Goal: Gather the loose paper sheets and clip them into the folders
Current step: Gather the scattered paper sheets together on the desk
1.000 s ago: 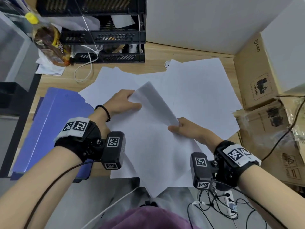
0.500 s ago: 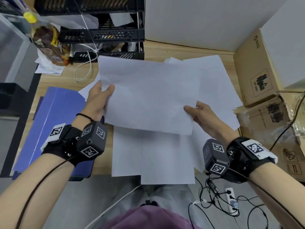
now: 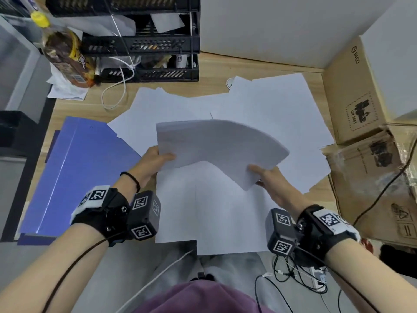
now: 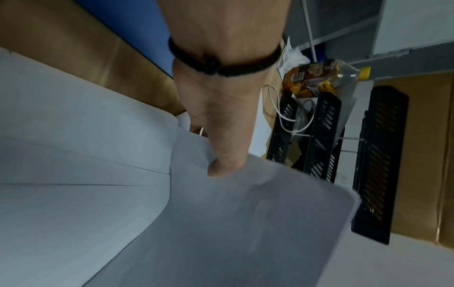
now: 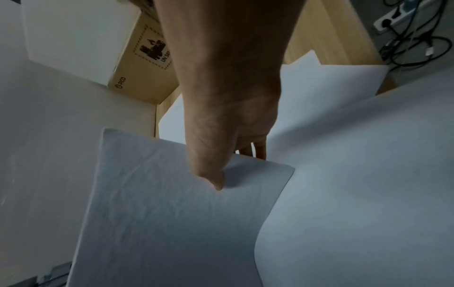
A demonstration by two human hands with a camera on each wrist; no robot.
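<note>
At the far left of the table [image 3: 212, 86] we see a bottle [image 3: 61, 50] with a yellow cap, lying beside a black tray rack [image 3: 144, 41]. A white cable [image 3: 117, 86] loops in front of the rack.

Nearer to us, the blue folders [image 3: 74, 172] lie flat at the table's left edge. They are closed and partly overlapped by loose paper sheets [image 3: 270, 114], which are spread across the middle of the table.

We hold a held stack of sheets [image 3: 216, 145] above the loose sheets. The stack is bowed, with its middle arched upward.

The left hand [image 3: 153, 163] holds the stack at its left edge. Its grip is a pinch: in the left wrist view the thumb [image 4: 226, 161] lies on top of the paper, and the fingers go underneath.

The right hand [image 3: 268, 179] holds the stack at its lower right corner. Its grip is likewise a pinch: in the right wrist view the thumb presses on the upper face, and the fingers [image 5: 258, 149] curl below.

More sheets lie under the stack and overhang the near table edge.

To the right, cardboard boxes [image 3: 356, 96] stand against the table's right side, touching the outermost sheets. Below them a power strip [image 3: 320, 279] and black cables lie on the floor.
</note>
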